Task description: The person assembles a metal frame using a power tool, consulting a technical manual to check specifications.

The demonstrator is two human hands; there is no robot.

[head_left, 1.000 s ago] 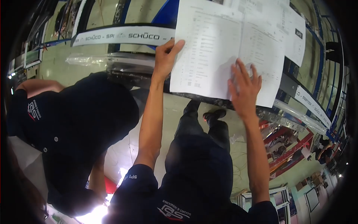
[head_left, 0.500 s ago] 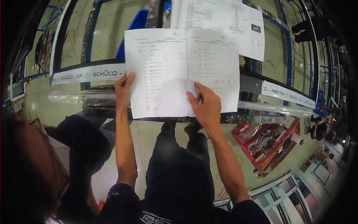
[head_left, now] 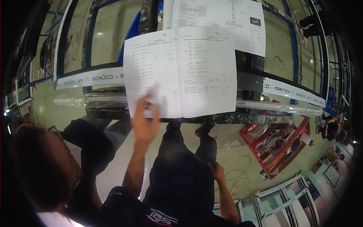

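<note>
A stapled-looking set of printed sheets lies spread at the fold on the workbench, both pages covered in lists. My left hand hovers over the lower part of the left page, thumb and fingers apart and somewhat blurred, with nothing held. Down beside my right thigh is my right hand, off the paper; its fingers are mostly hidden against the dark trousers. Behind the sheets, a larger drawing sheet with technical sketches lies partly covered by them.
Dark frame profiles with printed white tape run across the bench. A clear-wrapped strip lies along the near edge. Another person leans in close at my left. On the floor at right stand a red tool cart and white window frames.
My right hand has left the page and dropped to my thigh. My left hand has let go of the left paper edge and moved right, over the page. The sheets have shifted slightly left.
</note>
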